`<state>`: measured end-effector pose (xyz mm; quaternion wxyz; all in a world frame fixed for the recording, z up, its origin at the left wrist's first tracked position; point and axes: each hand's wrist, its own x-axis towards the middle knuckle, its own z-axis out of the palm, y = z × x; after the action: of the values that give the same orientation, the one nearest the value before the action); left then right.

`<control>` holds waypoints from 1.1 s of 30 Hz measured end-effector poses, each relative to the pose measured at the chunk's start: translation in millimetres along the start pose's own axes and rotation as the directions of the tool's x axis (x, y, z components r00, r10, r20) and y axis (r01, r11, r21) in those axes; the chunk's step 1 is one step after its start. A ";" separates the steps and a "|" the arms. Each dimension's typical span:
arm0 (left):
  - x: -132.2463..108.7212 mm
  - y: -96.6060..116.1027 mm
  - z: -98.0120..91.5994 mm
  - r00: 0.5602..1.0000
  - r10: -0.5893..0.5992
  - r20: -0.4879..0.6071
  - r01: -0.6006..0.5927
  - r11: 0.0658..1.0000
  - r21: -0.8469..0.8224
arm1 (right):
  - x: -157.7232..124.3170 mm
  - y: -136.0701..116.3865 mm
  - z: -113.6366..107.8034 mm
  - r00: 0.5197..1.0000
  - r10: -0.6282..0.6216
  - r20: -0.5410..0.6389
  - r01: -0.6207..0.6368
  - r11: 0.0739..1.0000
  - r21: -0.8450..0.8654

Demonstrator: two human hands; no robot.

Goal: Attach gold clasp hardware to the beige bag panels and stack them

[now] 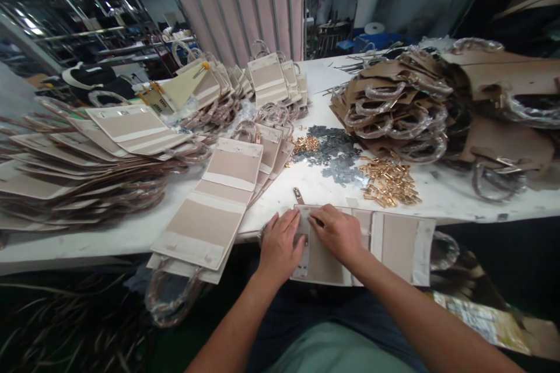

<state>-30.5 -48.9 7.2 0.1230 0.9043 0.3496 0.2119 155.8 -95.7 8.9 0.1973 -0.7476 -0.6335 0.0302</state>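
Observation:
A beige bag panel (394, 245) with white strips lies open at the table's front edge. Its plastic-wrapped handle (445, 250) sticks out on the right. My left hand (282, 245) rests on the panel's left end, fingers stretched out. Close beside it, my right hand (339, 233) has its fingertips pinched together against the same end; whatever they hold is hidden. Just beyond the panel's far edge is a small strap tab with metal on it (298, 195). Gold metal fittings (389, 180) and flat dark grey pieces (335, 154) lie in loose piles farther back.
Overlapping beige panels (210, 210) hang over the table edge left of my hands. Another tall stack of panels (79, 169) fills the far left. Brown bag pieces with wrapped handles (394, 99) are heaped at the back right. A pink-panelled rack (249, 17) stands behind.

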 end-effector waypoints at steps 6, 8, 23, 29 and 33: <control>1.7 -16.8 -0.3 0.999 0.007 0.050 -0.006 1.000 -0.023 | -2.2 -2.3 7.3 0.999 0.001 -0.032 -0.001 1.000 0.009; 3.2 -20.3 -1.5 0.997 0.013 0.070 -0.012 1.000 -0.020 | -2.7 -4.7 9.4 0.999 -0.014 -0.038 0.013 1.000 -0.024; 14.3 -36.8 11.0 0.998 0.064 0.020 -0.064 0.998 0.023 | 8.1 -8.0 6.2 0.990 -0.095 0.101 0.108 0.985 -0.135; 15.4 -33.2 6.9 0.994 0.100 0.034 -0.102 0.993 0.063 | 20.1 -13.1 -1.1 0.967 -0.122 0.225 0.160 0.974 -0.161; 14.0 -33.8 3.9 0.993 0.101 0.061 -0.105 0.992 0.068 | 24.2 -14.0 -10.4 0.957 -0.122 0.264 0.167 0.973 -0.157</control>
<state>-38.9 -15.1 -4.6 0.0897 0.9306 0.3062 0.1795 150.5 -73.5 28.1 0.0494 -0.7038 -0.7066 0.0541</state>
